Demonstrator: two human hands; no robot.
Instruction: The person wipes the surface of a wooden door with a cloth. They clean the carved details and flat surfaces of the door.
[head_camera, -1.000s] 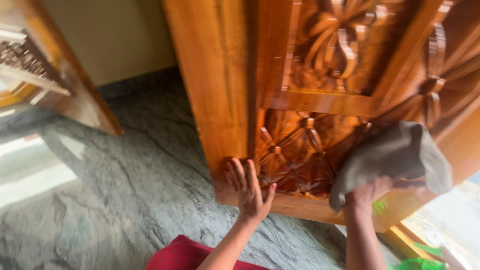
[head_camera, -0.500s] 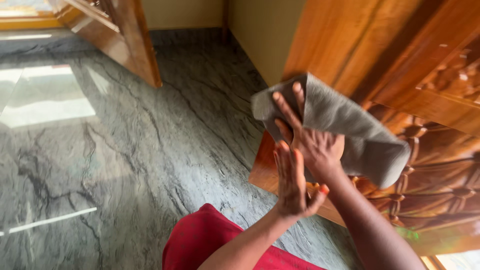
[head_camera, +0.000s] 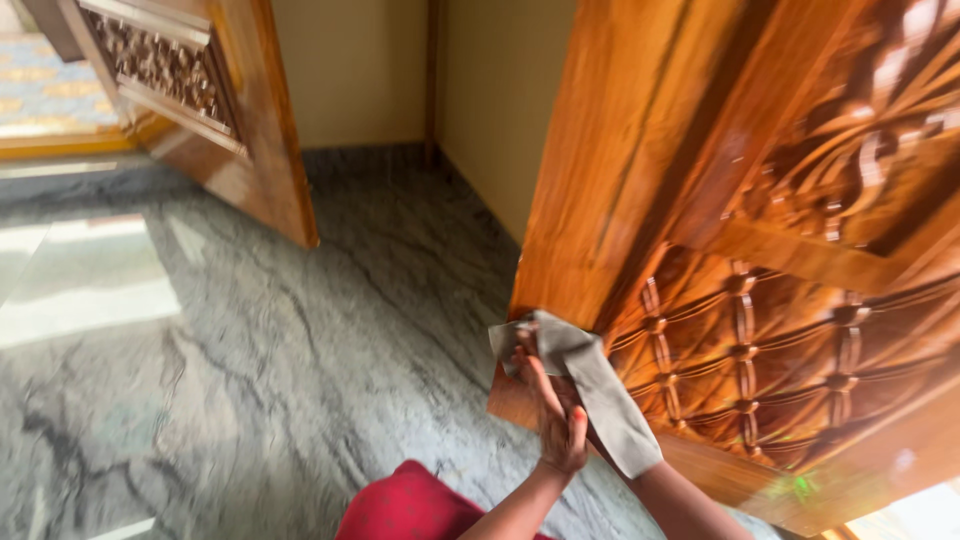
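Note:
A carved wooden door (head_camera: 760, 330) fills the right side, its lower panel a lattice of knobs. A grey cloth (head_camera: 600, 385) lies draped over the door's lower left edge. My left hand (head_camera: 555, 420) stands edge-on with its fingers straight, touching the cloth from the left. My right hand is hidden under the cloth and holds it against the wood; only its forearm (head_camera: 685, 505) shows, coming up from the bottom. A red garment (head_camera: 405, 505) covers my knee below the hands.
Grey veined stone floor (head_camera: 270, 350) spreads to the left, with bright light patches. A second carved door leaf (head_camera: 200, 100) stands open at the upper left. A cream wall corner (head_camera: 440, 80) sits behind, between the two doors.
The cloth and both hands have dropped from mid-door to its lower left edge. The view has swung, and the cloth now hangs folded and narrower.

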